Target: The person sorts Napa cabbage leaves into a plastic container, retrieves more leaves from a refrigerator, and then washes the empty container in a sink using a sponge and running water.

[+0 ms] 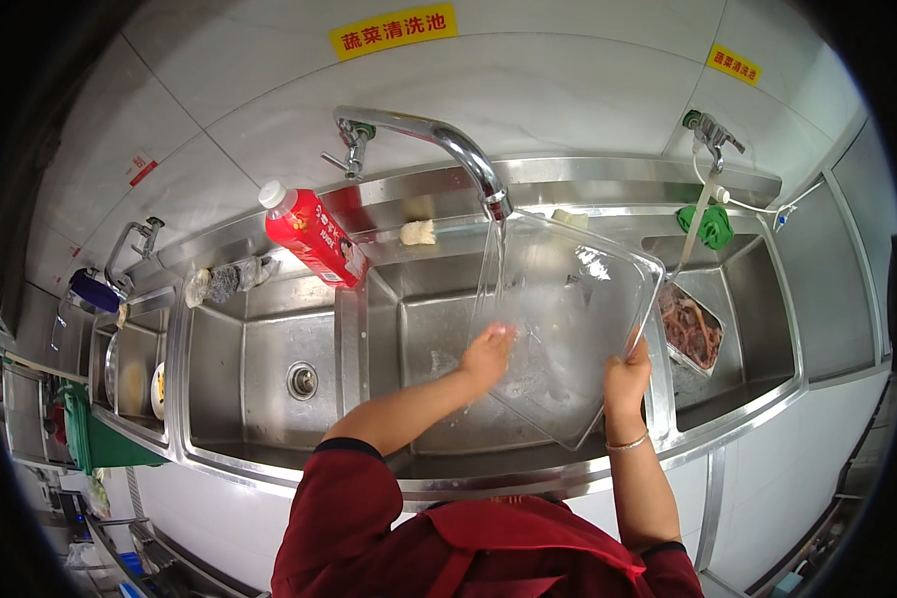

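Over the middle basin of a stainless steel sink (433, 299), my right hand (628, 377) grips the right rim of a clear plastic container (560, 359), which is tilted. Water runs from the curved chrome faucet (448, 142) onto it. My left hand (489, 355) is at the container's left part, under the stream, with its fingers partly blurred; whether it holds anything there cannot be told.
A red juice bottle (314, 239) stands on the divider at left. In the right basin, water runs near a metal tray of raw meat or bones (691, 329). A green cloth (706, 226) and a sponge (417, 232) lie on the back ledge. The left basin has a drain (302, 380).
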{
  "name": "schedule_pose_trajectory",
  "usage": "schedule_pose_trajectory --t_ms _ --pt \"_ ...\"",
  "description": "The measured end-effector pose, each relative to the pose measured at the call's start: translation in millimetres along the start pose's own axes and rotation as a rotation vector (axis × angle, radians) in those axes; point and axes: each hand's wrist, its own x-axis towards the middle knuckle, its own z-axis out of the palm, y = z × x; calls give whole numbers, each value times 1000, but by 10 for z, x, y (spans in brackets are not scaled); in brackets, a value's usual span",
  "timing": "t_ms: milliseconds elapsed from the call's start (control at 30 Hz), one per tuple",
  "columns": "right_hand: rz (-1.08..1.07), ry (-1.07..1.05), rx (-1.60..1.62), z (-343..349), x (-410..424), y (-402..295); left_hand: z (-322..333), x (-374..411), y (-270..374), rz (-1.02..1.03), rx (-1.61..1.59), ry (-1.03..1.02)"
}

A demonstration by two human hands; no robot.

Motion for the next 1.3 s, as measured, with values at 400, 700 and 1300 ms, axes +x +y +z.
schedule_pose_trajectory --t_ms 400,700,1300 --pt "280 -56 340 -137 112 -129 -172 -172 -1270 -711 -2415 838" --pt "356 -20 409 -211 135 -237 -17 -374 -748 -322 -2883 133" --pt "230 28 265 -226 64 -14 159 -781 -372 -736 -2203 276"
